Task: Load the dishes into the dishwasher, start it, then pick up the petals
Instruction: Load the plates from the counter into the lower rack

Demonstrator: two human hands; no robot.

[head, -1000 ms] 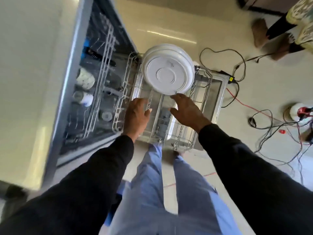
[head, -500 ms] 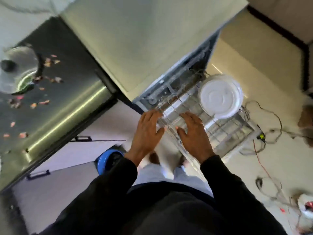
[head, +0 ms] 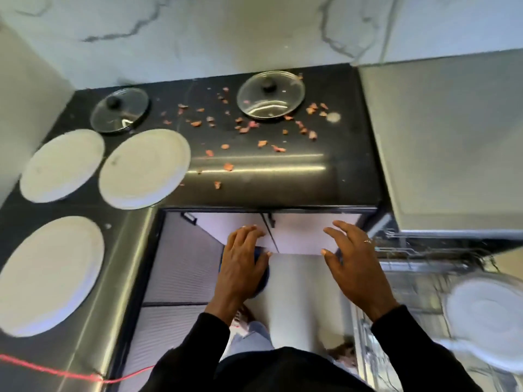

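Three white plates lie on the black counter: one at the back left (head: 62,164), one beside it (head: 145,168), one near the front left (head: 48,274). Two glass lids, a small one (head: 119,110) and a larger one (head: 271,94), rest further back among several scattered pink petals (head: 249,127). The dishwasher's pulled-out rack (head: 402,304) at the right holds a white plate (head: 489,318). My left hand (head: 242,267) and right hand (head: 352,267) hover in front of the counter edge, fingers spread, both holding nothing.
White cabinet doors (head: 285,233) sit under the counter (head: 283,190). A red cable (head: 51,370) runs across the lower left. A blue round object (head: 261,274) shows below my left hand. A tall pale appliance (head: 452,142) stands right of the counter.
My view has swung from the dishwasher rack up to the counter. Both hands have left the rack and now hover before the counter edge, still holding nothing.
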